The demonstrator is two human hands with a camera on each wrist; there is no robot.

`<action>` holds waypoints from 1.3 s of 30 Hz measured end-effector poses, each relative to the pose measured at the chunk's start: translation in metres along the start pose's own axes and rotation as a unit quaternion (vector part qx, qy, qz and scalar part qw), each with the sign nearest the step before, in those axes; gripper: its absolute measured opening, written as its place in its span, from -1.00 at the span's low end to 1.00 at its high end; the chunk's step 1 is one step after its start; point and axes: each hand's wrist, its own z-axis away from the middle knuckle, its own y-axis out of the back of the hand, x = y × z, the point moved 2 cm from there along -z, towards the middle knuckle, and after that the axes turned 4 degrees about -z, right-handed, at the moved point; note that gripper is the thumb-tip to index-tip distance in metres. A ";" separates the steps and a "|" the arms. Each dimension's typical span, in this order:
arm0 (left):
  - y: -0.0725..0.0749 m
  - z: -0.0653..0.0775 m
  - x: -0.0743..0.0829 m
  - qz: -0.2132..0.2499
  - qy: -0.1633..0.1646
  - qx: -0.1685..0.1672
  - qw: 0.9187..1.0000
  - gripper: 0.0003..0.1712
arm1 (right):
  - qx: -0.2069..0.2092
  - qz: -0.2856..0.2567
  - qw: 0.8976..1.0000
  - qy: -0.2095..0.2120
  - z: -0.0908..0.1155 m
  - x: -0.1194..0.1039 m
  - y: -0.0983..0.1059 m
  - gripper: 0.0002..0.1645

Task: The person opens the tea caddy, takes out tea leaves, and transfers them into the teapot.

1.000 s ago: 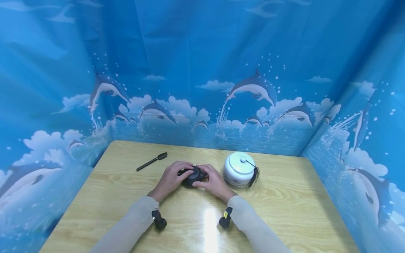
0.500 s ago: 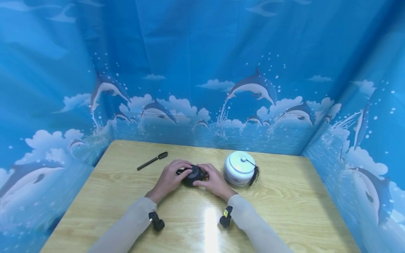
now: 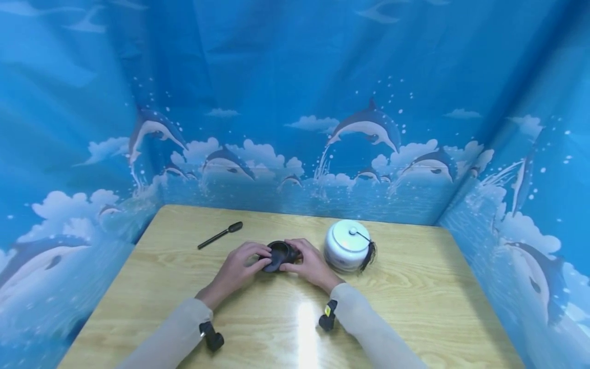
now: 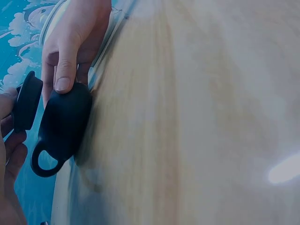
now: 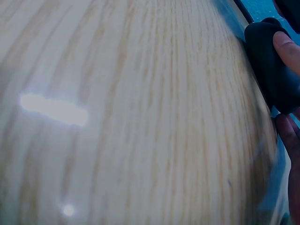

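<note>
A small black teapot (image 4: 65, 122) with a loop handle stands on the table between the two hands, its round mouth uncovered in the head view. My left hand (image 3: 240, 262) pinches the black lid (image 4: 28, 101), which is tilted beside the mouth and apart from the pot in the left wrist view. Thumb and fingers of my right hand (image 3: 311, 261) grip the teapot's right side. In the right wrist view the right thumb (image 5: 286, 47) presses on the pot's dark body. The fingers partly hide the pot's sides.
A white lidded jar (image 3: 346, 251) with a black tassel stands just right of the right hand. Behind the left hand lies a thin dark scoop-like tool (image 3: 220, 236). Blue dolphin-print curtains (image 3: 286, 128) enclose the wooden table (image 3: 415, 292).
My left hand has lifted the lid off the teapot and moved it left and toward me, baring the mouth. The right hand has kept its hold on the pot.
</note>
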 end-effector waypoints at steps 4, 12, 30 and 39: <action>0.005 0.012 -0.002 0.001 -0.011 -0.015 1.000 -0.81 | 0.003 0.001 1.000 0.005 0.000 0.000 -0.001 -0.03; 0.010 0.031 -0.004 0.008 -0.020 -0.043 0.999 -0.82 | 0.009 0.006 1.000 0.009 -0.001 0.001 -0.001 -0.03; -0.004 0.045 -0.005 0.035 -0.038 -0.128 0.991 -0.85 | 0.005 0.022 1.000 0.011 -0.003 0.001 -0.002 -0.01; -0.005 0.044 -0.008 0.022 -0.029 -0.139 0.990 -0.86 | 0.002 0.018 1.000 0.011 -0.003 0.004 -0.002 -0.01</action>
